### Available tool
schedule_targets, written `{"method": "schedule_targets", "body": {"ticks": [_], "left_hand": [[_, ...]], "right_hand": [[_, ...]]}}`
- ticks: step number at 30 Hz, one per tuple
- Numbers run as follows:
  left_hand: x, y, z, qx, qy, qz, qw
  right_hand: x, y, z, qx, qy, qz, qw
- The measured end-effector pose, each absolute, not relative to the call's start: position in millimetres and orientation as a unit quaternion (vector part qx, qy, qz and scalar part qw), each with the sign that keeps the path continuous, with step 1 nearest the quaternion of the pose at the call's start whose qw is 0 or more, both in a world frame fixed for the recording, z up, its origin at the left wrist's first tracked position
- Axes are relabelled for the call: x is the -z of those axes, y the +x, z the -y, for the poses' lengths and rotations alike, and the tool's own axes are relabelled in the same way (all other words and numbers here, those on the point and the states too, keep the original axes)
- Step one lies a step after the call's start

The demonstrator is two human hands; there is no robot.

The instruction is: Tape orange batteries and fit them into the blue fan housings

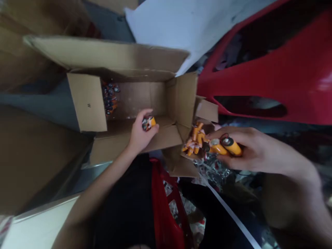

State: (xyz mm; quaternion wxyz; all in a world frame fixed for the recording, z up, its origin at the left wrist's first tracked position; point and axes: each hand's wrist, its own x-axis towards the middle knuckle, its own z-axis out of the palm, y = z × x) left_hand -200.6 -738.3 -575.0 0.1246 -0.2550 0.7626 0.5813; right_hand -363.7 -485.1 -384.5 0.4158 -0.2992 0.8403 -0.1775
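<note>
My left hand (140,133) is curled round an orange battery pack (148,123), above the near edge of an open cardboard box (135,100). Several similar packs (110,98) stand against the left end inside that box. On the right, my right hand (241,148) grips a pair of orange cylindrical batteries (225,146) with dark and silvery ends and a thin wire. Just left of it, a smaller open carton (178,164) holds a heap of orange batteries (194,138). Motion blur softens the details of both held packs.
A red plastic chair (259,79) is at the right, and another red plastic piece (168,207) lies below the boxes. Clear plastic wrap (216,171) sits beside the small carton. Large cardboard boxes (38,155) stand at left, a white sheet (171,27) behind.
</note>
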Motion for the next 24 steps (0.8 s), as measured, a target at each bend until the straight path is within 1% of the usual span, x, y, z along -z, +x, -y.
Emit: {"method": "schedule_targets", "body": {"ticks": [1, 2, 3, 5, 7, 8, 10, 13, 18, 21, 24], "left_hand": [[546.3, -195.5, 733.3, -0.624, -0.216, -0.739, 0.132], [520.5, -193.6, 725.5, -0.662, -0.173, -0.711, 0.162], [498.6, -195.1, 713.6, -0.691, -0.132, -0.681, 0.204], [468.0, -206.9, 674.6, -0.720, -0.088, -0.619, 0.301], [454.1, -222.5, 619.2, -0.719, -0.126, -0.568, 0.381], [452.4, -228.7, 589.7, -0.709, -0.175, -0.548, 0.408], [455.9, -234.8, 536.9, -0.680, -0.265, -0.534, 0.427], [465.8, -225.2, 489.4, -0.679, -0.327, -0.540, 0.375], [480.0, -168.3, 473.9, -0.694, -0.454, -0.510, 0.228], [501.2, -129.1, 469.9, -0.669, -0.565, -0.456, 0.159], [531.5, -109.0, 458.7, -0.657, -0.651, -0.358, 0.127]], "right_hand": [[366.3, -353.2, 463.3, 0.193, -0.277, -0.843, 0.420], [354.6, -343.0, 443.6, 0.198, -0.249, -0.855, 0.411], [348.9, -334.4, 426.2, 0.194, -0.213, -0.877, 0.385], [352.6, -324.9, 399.9, 0.165, -0.164, -0.903, 0.360], [368.9, -325.0, 385.7, 0.118, -0.143, -0.915, 0.358], [379.1, -326.8, 383.1, 0.083, -0.139, -0.918, 0.362], [399.1, -330.4, 385.0, 0.010, -0.159, -0.909, 0.384], [418.4, -331.7, 395.3, -0.026, -0.215, -0.886, 0.411], [425.9, -329.8, 403.8, 0.006, -0.267, -0.874, 0.406], [437.4, -332.8, 412.3, 0.017, -0.277, -0.875, 0.396], [460.4, -336.5, 428.8, 0.013, -0.259, -0.880, 0.398]]}}
